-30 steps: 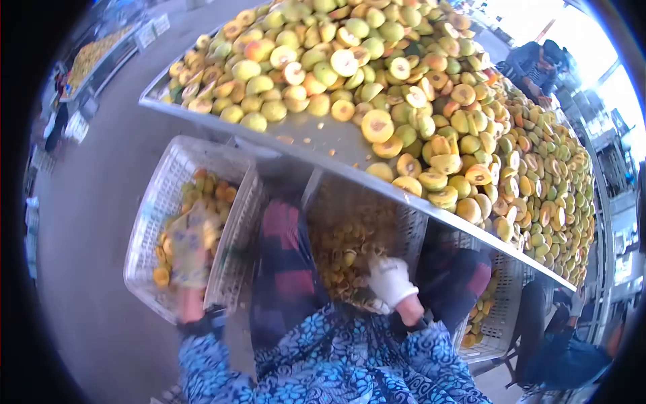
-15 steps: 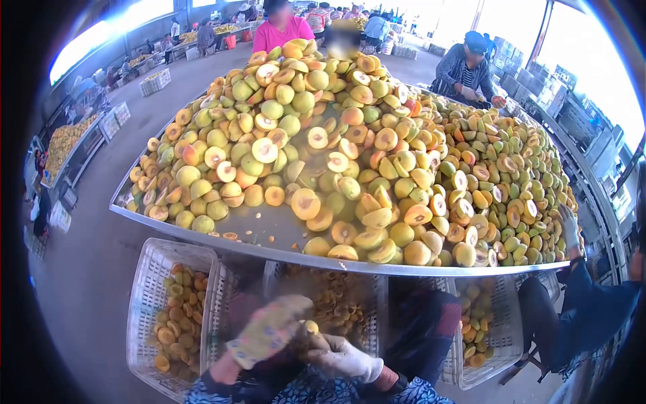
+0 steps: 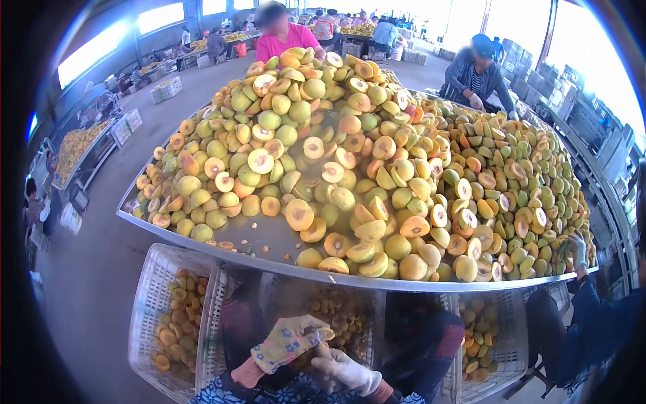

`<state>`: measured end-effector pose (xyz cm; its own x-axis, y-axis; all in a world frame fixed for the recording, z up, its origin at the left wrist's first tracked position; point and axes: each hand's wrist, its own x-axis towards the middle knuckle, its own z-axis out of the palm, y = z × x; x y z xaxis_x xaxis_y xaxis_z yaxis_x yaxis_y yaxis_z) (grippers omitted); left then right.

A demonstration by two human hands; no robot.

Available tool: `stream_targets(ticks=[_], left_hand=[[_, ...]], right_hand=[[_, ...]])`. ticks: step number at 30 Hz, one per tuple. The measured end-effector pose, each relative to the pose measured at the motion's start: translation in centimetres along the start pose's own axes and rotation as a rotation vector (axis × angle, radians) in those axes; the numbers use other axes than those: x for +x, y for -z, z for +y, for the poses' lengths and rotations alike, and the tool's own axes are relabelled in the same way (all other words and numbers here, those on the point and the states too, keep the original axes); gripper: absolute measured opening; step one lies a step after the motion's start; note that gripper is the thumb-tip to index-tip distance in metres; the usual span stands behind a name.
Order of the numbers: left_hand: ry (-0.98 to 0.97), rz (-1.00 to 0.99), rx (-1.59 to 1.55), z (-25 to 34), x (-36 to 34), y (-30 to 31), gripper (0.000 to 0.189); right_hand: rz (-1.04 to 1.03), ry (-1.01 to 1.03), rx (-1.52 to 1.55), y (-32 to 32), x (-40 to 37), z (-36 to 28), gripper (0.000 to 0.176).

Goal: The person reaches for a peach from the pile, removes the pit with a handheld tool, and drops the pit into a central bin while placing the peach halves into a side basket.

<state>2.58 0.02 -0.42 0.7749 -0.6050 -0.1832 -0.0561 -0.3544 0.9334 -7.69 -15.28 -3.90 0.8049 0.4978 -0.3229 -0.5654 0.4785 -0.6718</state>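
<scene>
My left hand (image 3: pixel 288 345), in a patterned cloth glove, is closed around a yellow peach half (image 3: pixel 326 333) over the middle crate. Just below and to the right is my right hand (image 3: pixel 346 372) in a white glove, its fingers curled near the left fingertips. What it holds, if anything, I cannot make out. Beneath both hands, the middle crate (image 3: pixel 381 323) contains small brownish pieces (image 3: pixel 336 313). Ahead stands a metal-edged table (image 3: pixel 222 254), heaped with halved yellow-green peaches (image 3: pixel 299 214).
A white crate of peach halves (image 3: pixel 151 303) stands at the left, another crate (image 3: pixel 511 343) at the right. A neighbour's gloved hand (image 3: pixel 577 250) rests at the table's right edge. Two people (image 3: pixel 296 40) (image 3: pixel 476 77) are across the heap. Other tables and stacked crates stand behind.
My left hand has turned and moved slightly right and down, and the peach half now shows at its fingertips. My right hand has lowered a little. The view has shifted slightly.
</scene>
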Motion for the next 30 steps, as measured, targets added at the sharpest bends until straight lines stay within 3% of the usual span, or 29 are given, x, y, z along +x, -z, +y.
stream_targets(ticks=[3, 5, 6, 10, 12, 13, 15, 17, 19, 21, 23, 24, 26, 30], left_hand=[[-0.061, 0.146, 0.057, 0.1, -0.1, -1.2, 0.023], [0.043, 0.259, 0.147, -0.3, 0.1, -1.6, 0.022], [-0.021, 0.229, 0.183, -1.3, -0.1, -1.3, 0.018], [0.064, 0.195, 0.411, -3.9, -1.5, -0.7, 0.014], [-0.273, 0.124, 0.486, -5.7, -1.8, 0.1, 0.014], [-0.126, -0.053, 0.366, -5.5, -1.8, 1.0, 0.019], [-0.348, -0.17, 0.199, -2.9, -1.8, 3.0, 0.025], [0.024, -0.443, 0.159, 0.6, -1.6, 7.4, 0.033], [-0.203, -0.218, 0.369, 2.3, 1.0, 10.3, 0.046], [-0.378, 0.118, 0.743, 2.3, 4.2, 12.9, 0.057], [-0.348, 0.417, 0.61, 1.6, 8.9, 13.3, 0.064], [-0.342, 0.414, 0.615, 0.9, 10.8, 12.8, 0.064], [-0.279, 0.649, 0.857, -0.2, 14.6, 11.3, 0.07], [-0.257, 0.59, 0.871, -1.5, 19.4, 8.1, 0.07]], right_hand=[[0.13, -0.093, 0.146, 0.5, 0.7, 1.1, 0.029], [0.218, -0.03, 0.057, 0.5, 1.1, 1.3, 0.027], [0.282, -0.002, -0.093, 1.0, 1.4, 2.2, 0.024], [0.201, -0.076, -0.068, 2.1, 1.3, 2.8, 0.029], [0.164, -0.05, -0.141, 2.9, 1.3, 3.9, 0.037], [0.19, -0.015, -0.11, 2.3, 1.2, 3.6, 0.042], [0.348, 0.005, -0.063, 1.3, 0.6, 1.7, 0.03], [0.4, 0.073, 0.186, 2.6, 1.0, 1.8, 0.019], [0.382, -0.018, 0.477, 3.6, 1.5, 2.0, 0.015], [0.344, -0.12, 0.413, 2.1, 1.1, 0.2, 0.014], [0.334, -0.077, 0.328, 2.0, 1.6, 0.6, 0.015], [0.335, -0.021, 0.236, 1.9, 1.8, 0.9, 0.016], [0.37, 0.014, 0.229, 2.3, 2.1, 1.0, 0.017], [0.446, 0.113, 0.179, 3.2, 1.9, 1.5, 0.019]])
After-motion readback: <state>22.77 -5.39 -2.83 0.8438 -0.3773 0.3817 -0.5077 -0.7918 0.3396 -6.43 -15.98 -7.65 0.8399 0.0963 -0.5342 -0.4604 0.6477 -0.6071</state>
